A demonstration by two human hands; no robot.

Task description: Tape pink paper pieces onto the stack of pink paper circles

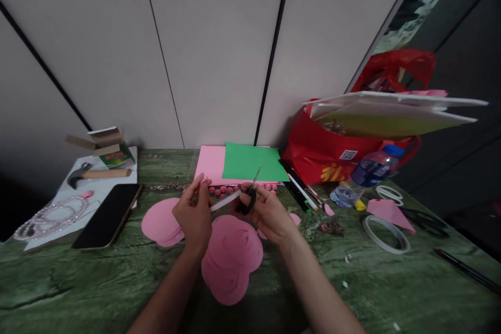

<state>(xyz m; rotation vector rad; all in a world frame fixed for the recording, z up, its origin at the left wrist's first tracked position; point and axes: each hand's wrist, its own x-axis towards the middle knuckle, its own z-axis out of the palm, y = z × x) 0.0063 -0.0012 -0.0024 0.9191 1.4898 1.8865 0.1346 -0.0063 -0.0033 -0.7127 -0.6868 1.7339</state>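
My left hand (pixel 195 216) is closed in a pinch, with a small pink paper piece (pixel 204 180) showing at its fingertips. Scissors (pixel 253 188) with dark handles are gripped in my right hand (pixel 272 214), blades pointing up and away. A narrow white strip (pixel 226 202), seemingly tape, spans the gap between both hands; its ends are hidden by the fingers. Below the hands lies a flower-like cluster of overlapping pink paper petals (pixel 230 261). Left of it is a stack of pink paper rounds (pixel 161 221).
Green (pixel 254 162) and pink sheets (pixel 210 162) lie behind my hands. At left are a phone (pixel 107 216), hammer (pixel 105 173), open box (pixel 113 148) and beads (pixel 58 214). Rightward stand a red bag (pixel 309 151), bottle (pixel 373 169), tape roll (pixel 368 229) and pens (pixel 301 190).
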